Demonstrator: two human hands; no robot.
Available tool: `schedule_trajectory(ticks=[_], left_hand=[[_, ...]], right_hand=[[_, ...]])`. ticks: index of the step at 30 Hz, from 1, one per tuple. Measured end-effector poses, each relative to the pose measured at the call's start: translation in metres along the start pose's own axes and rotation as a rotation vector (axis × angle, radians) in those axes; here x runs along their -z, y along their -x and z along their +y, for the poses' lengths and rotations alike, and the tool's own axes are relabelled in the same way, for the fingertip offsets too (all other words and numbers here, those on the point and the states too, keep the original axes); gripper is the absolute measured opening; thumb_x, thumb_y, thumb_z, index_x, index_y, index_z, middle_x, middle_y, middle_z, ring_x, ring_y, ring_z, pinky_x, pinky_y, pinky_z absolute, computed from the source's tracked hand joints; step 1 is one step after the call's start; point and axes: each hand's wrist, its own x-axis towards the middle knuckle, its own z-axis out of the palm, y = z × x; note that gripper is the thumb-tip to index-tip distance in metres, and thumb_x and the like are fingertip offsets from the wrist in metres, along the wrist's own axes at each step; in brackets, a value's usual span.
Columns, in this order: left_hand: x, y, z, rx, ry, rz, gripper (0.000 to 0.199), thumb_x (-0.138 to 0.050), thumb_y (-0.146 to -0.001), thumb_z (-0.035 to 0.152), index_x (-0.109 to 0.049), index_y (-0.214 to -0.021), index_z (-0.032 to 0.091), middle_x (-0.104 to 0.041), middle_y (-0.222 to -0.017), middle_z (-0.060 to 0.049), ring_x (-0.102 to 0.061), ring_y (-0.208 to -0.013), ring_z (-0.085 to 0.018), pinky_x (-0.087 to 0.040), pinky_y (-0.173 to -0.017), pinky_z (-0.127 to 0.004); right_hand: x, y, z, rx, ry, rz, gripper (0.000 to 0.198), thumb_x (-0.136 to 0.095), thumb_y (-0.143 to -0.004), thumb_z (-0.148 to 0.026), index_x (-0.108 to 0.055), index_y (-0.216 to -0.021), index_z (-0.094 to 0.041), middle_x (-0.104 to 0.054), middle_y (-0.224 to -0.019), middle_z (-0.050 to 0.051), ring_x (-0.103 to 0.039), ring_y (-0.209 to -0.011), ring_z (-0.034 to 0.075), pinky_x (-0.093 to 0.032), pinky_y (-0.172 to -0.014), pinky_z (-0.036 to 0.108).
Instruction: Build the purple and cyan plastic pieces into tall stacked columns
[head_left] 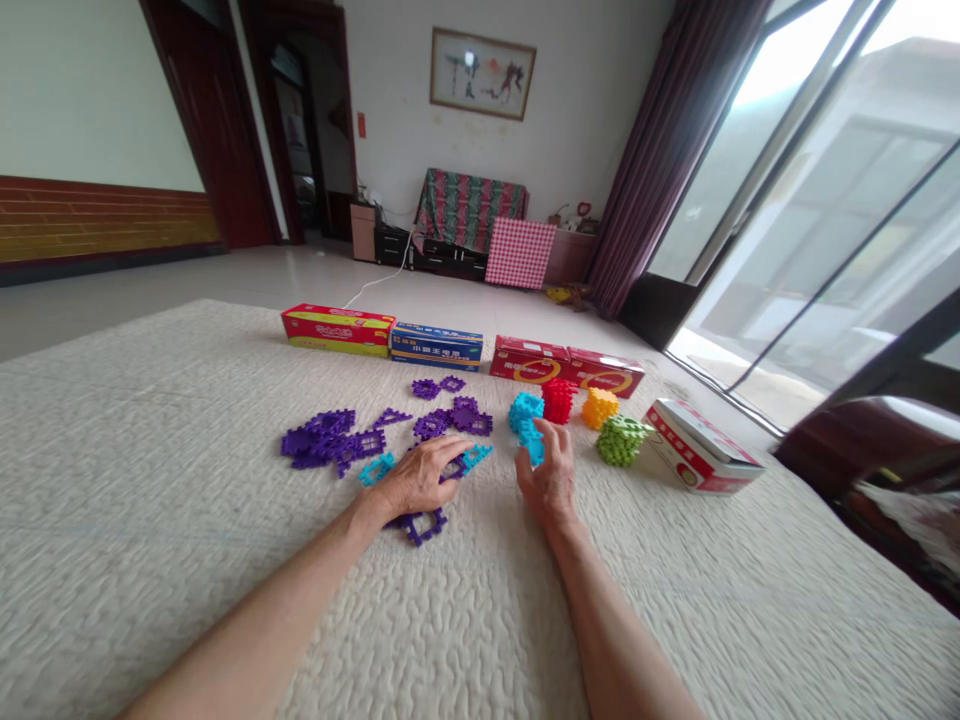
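My left hand (429, 474) lies palm down, fingers apart, over loose plastic interlocking pieces. Under and beside its fingertips are a purple piece (454, 467) and a blue triangular piece (477, 457). Another blue piece (376, 469) lies left of that wrist, and a purple square frame (426, 527) below it. My right hand (551, 478) has thumb and fingers around the near stack of blue pieces (532, 443); its palm side is partly hidden. Just behind stands another blue stack (525, 410). A heap of purple pieces (322, 438) spreads at left.
Red (558, 400), orange (600, 408) and green (622, 440) stacks stand to the right. A white-and-red box (703, 447) sits beyond them. Along the back are a red-yellow box (337, 331), a blue box (436, 347) and red boxes (529, 359). Everything rests on a quilted cover (450, 640).
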Motion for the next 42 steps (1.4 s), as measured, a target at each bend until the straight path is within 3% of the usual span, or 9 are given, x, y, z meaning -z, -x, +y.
schedule_trajectory(ticks=[6, 9, 12, 16, 20, 24, 31, 36, 42], left_hand=[[0.042, -0.001, -0.009, 0.131, -0.036, 0.09, 0.043, -0.047, -0.075, 0.009, -0.065, -0.114, 0.016, -0.067, -0.12, -0.009, -0.06, -0.113, -0.021, -0.044, -0.103, -0.034], [0.068, 0.014, -0.021, 0.237, -0.092, -0.018, 0.04, -0.045, -0.069, 0.005, -0.072, -0.097, 0.018, -0.073, -0.103, -0.008, -0.066, -0.096, -0.021, -0.05, -0.091, -0.035], [0.081, 0.037, -0.029, 0.206, -0.114, -0.132, 0.044, -0.047, -0.067, 0.005, -0.072, -0.1, 0.02, -0.072, -0.103, -0.008, -0.066, -0.095, -0.023, -0.052, -0.086, -0.036], [0.072, 0.063, -0.031, 0.141, -0.17, -0.223, 0.053, -0.051, -0.062, 0.004, -0.068, -0.108, 0.024, -0.069, -0.112, -0.006, -0.063, -0.103, -0.024, -0.051, -0.09, -0.035], [0.054, 0.073, -0.028, 0.187, -0.272, -0.087, 0.05, -0.049, -0.069, 0.007, -0.065, -0.114, 0.021, -0.063, -0.12, -0.009, -0.059, -0.11, -0.025, -0.048, -0.097, -0.039], [0.043, 0.072, -0.024, 0.206, -0.276, -0.044, 0.05, -0.048, -0.07, 0.006, -0.062, -0.117, 0.018, -0.062, -0.117, -0.01, -0.058, -0.109, -0.024, -0.046, -0.098, -0.04], [0.044, 0.072, -0.027, 0.321, -0.151, 0.083, 0.036, -0.044, -0.077, 0.005, -0.065, -0.105, 0.015, -0.068, -0.1, -0.011, -0.064, -0.094, -0.02, -0.049, -0.09, -0.035], [0.047, 0.057, -0.008, 0.512, -0.104, 0.264, 0.034, -0.039, -0.082, 0.008, -0.067, -0.1, 0.013, -0.07, -0.083, -0.01, -0.065, -0.079, -0.021, -0.049, -0.077, -0.034], [0.008, 0.013, 0.039, 0.559, 0.083, 0.291, 0.021, -0.05, -0.085, 0.026, -0.067, -0.078, 0.016, -0.063, -0.063, -0.003, -0.058, -0.059, -0.015, -0.041, -0.058, -0.025]], right_hand=[[-0.01, 0.009, -0.025, 0.232, -0.196, -0.389, 0.045, -0.044, -0.075, -0.006, -0.056, -0.117, -0.019, -0.058, -0.126, 0.011, -0.051, -0.119, 0.023, -0.042, -0.102, 0.043], [-0.013, 0.01, -0.026, 0.265, -0.146, -0.499, 0.043, -0.045, -0.076, -0.007, -0.057, -0.117, -0.017, -0.058, -0.128, 0.012, -0.052, -0.119, 0.024, -0.042, -0.101, 0.043], [-0.014, 0.01, -0.026, 0.268, -0.056, -0.559, 0.04, -0.046, -0.081, -0.011, -0.058, -0.118, -0.018, -0.06, -0.129, 0.011, -0.053, -0.119, 0.024, -0.042, -0.1, 0.044], [-0.014, 0.01, -0.028, 0.281, 0.006, -0.579, 0.039, -0.044, -0.085, -0.012, -0.057, -0.121, -0.018, -0.058, -0.132, 0.011, -0.051, -0.121, 0.025, -0.041, -0.099, 0.043], [-0.015, 0.012, -0.03, 0.278, 0.041, -0.569, 0.038, -0.043, -0.087, -0.014, -0.057, -0.122, -0.018, -0.058, -0.132, 0.011, -0.052, -0.12, 0.024, -0.043, -0.098, 0.041], [-0.016, 0.014, -0.032, 0.276, 0.06, -0.551, 0.04, -0.042, -0.087, -0.014, -0.057, -0.124, -0.018, -0.059, -0.131, 0.012, -0.053, -0.12, 0.024, -0.044, -0.098, 0.042], [-0.021, 0.017, -0.033, 0.263, 0.043, -0.478, 0.044, -0.042, -0.085, -0.012, -0.055, -0.127, -0.018, -0.057, -0.132, 0.013, -0.052, -0.121, 0.024, -0.045, -0.099, 0.046], [-0.014, 0.023, -0.032, 0.283, -0.08, -0.348, 0.059, -0.042, -0.076, -0.007, -0.046, -0.134, -0.014, -0.05, -0.136, 0.017, -0.047, -0.127, 0.025, -0.044, -0.103, 0.051], [0.013, 0.039, -0.025, 0.145, -0.179, -0.338, 0.055, -0.049, -0.078, -0.015, -0.045, -0.133, -0.02, -0.058, -0.125, 0.013, -0.057, -0.115, 0.024, -0.051, -0.093, 0.047]])
